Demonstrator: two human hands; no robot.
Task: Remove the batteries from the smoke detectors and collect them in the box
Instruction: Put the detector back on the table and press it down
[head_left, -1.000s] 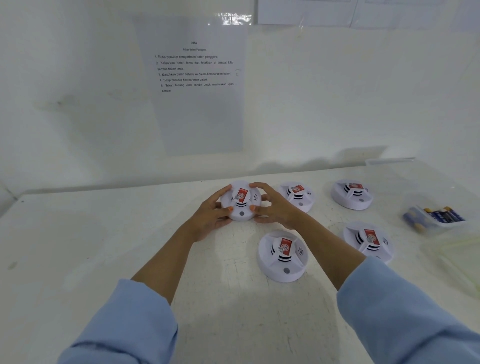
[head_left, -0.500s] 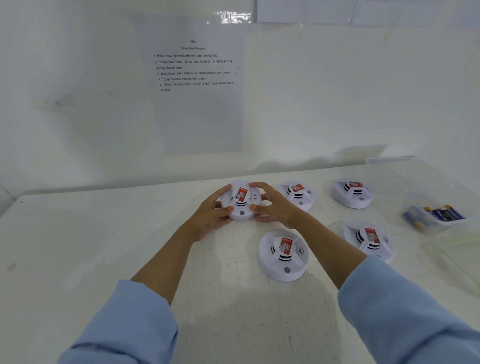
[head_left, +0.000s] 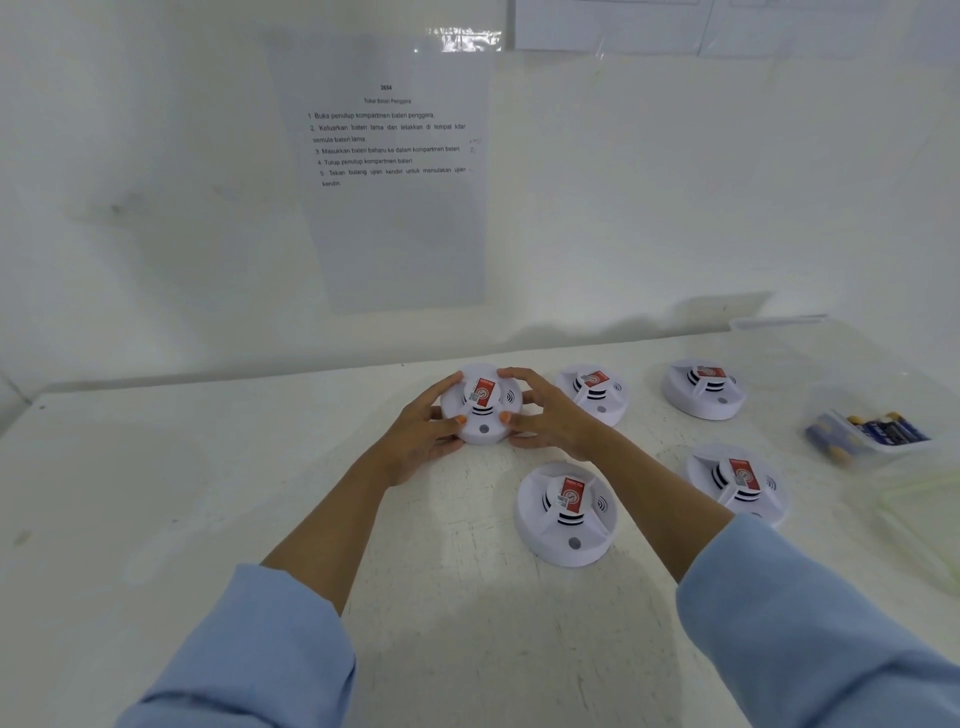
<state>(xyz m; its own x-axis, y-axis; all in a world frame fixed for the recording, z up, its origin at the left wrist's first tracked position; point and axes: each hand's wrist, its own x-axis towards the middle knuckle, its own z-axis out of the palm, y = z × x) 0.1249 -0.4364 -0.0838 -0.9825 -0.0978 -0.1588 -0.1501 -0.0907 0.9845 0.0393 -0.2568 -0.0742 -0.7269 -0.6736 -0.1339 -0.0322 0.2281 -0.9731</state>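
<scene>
Table: big and white, and it stops at the wall behind.
Box: clear plastic, far to the right near the table's edge, well apart from both hands. Some batteries lie inside.
Smoke detectors: five round white ones, all face up, none opened yet by the look of it.
Held smoke detector: at the back middle, between the two hands. I cannot tell if it is lifted.
Left hand: fingers curled round the left side, gripping it.
Right hand: fingers curled round the right side, gripping it.
Big worry: the back detector is just beside the right hand, so a twist or a flip could bump it.
Small worry: the smooth round shell could slip, and a loose battery could roll off the table.
Open room: the left half of the table is bare. The right side is crowded, and the near detector sits close to the right arm.
</scene>
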